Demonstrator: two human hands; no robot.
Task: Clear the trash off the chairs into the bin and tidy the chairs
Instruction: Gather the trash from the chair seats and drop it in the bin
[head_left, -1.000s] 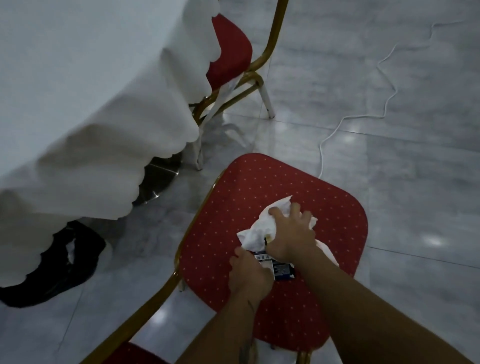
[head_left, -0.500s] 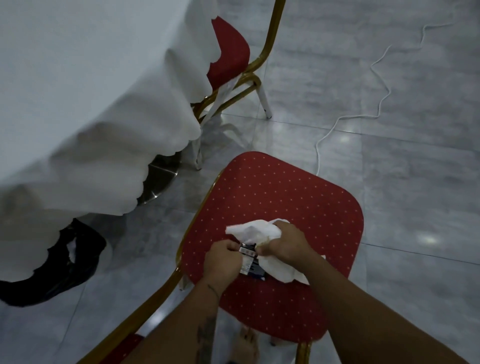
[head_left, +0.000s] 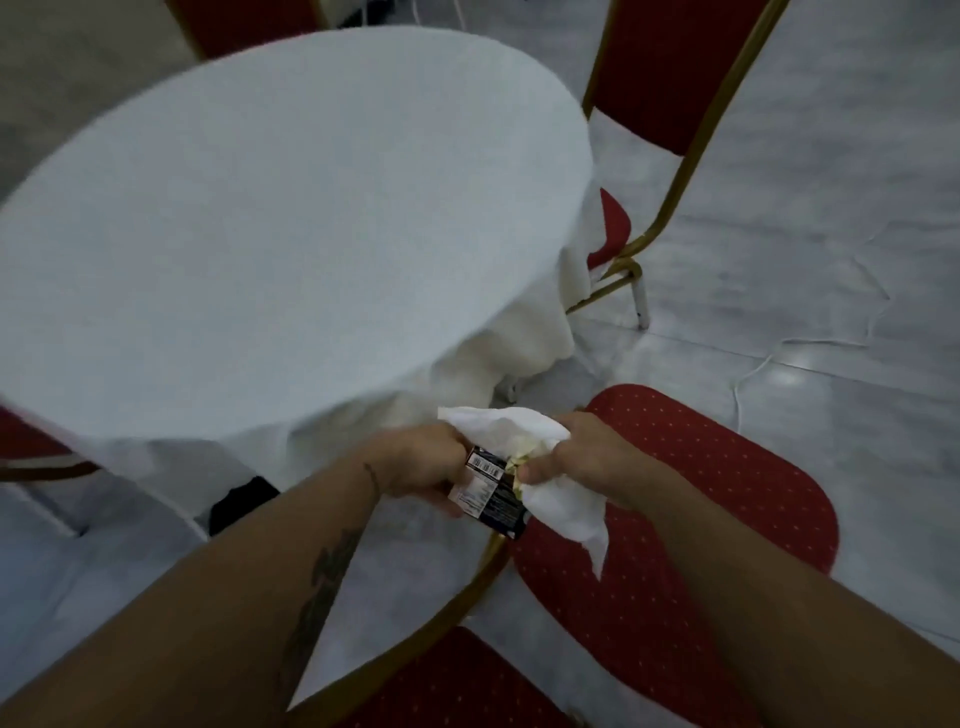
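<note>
Table (head_left: 291, 208) with white cloth: left side. Left hand (head_left: 421, 462): fingers curled round a dark printed wrapper (head_left: 491, 496). Right hand (head_left: 576, 457): gripping a crumpled white napkin (head_left: 519, 431) that touches the wrapper. Both items are held clear of the seat, between the table and the red dotted chair (head_left: 727, 493)

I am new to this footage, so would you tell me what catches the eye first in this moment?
The big round table under its white tablecloth fills the upper left. At lower centre the left grip holds a dark printed wrapper and the right grip a crumpled white napkin, near the edge of a red dotted chair seat at lower right. Another red chair with a gold frame stands at top right.
</note>
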